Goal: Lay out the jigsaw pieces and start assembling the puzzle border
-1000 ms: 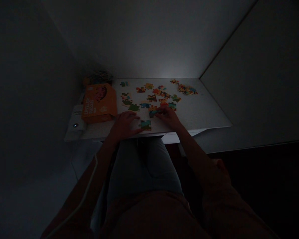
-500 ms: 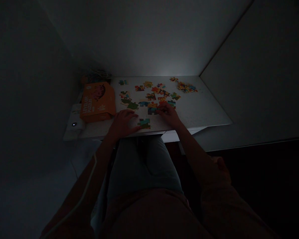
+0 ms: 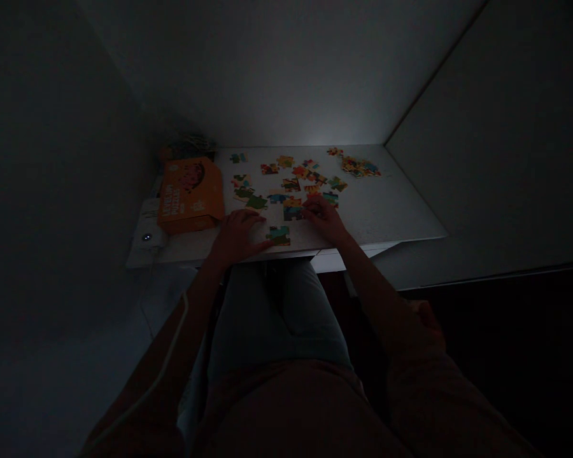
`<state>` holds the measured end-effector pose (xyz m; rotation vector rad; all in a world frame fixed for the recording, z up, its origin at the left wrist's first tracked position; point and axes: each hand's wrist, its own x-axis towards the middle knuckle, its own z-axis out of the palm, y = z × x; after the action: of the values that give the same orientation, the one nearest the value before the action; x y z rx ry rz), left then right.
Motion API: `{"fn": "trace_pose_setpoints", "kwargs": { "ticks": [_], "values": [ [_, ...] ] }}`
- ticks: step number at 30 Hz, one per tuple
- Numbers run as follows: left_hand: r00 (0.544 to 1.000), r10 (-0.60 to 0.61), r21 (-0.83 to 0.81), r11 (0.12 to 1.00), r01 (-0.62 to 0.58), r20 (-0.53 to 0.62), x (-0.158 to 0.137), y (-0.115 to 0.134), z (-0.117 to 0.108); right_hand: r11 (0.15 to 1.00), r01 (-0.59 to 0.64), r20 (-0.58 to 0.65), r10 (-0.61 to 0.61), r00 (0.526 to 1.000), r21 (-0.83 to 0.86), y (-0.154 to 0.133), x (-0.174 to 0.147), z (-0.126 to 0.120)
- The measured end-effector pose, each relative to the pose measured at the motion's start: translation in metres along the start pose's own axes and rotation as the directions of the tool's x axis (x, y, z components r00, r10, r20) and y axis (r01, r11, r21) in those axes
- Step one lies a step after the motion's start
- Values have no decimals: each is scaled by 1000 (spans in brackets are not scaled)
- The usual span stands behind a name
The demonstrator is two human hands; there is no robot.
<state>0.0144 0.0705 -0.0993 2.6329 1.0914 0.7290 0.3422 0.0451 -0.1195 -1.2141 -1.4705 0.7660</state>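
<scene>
My left hand (image 3: 239,234) lies on the white table with its fingers spread. Its thumb reaches to the edge of a teal and green jigsaw puzzle piece (image 3: 279,235) near the front edge. My right hand (image 3: 323,219) is closed in a pinch at the right side of a blue and orange puzzle piece (image 3: 293,210). The fingertips seem to grip a puzzle piece, mostly hidden by the fingers in the dim light. Just beyond this hand lies a teal piece (image 3: 331,199). A green piece (image 3: 256,202) is beyond my left hand.
An orange puzzle box (image 3: 191,194) stands at the left, beside a white device with a small lit display (image 3: 147,237). More loose pieces spread over the middle of the table (image 3: 386,210). A pile of pieces (image 3: 360,167) lies at the back right, near the wall.
The view has shifted slightly, so everything sits a little further right. Both hands keep nearly the same place and pose; no piece has visibly moved on the table.
</scene>
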Motion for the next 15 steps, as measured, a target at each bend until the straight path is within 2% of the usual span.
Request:
{"fn": "trace_pose_setpoints", "kwargs": {
  "ticks": [4,7,15],
  "values": [
    [1000,1,7,1000,-1,-8,0,-1,2,999,-34,-1,34,999,0,-4,1,0],
    [1000,-20,20,1000,20,-17,1,1,1,1000,-17,-4,17,1000,5,-11,-2,5],
    [997,-42,-27,999,40,-65,-2,9,-9,1000,16,140,-16,990,3,-40,-16,50]
  ]
}}
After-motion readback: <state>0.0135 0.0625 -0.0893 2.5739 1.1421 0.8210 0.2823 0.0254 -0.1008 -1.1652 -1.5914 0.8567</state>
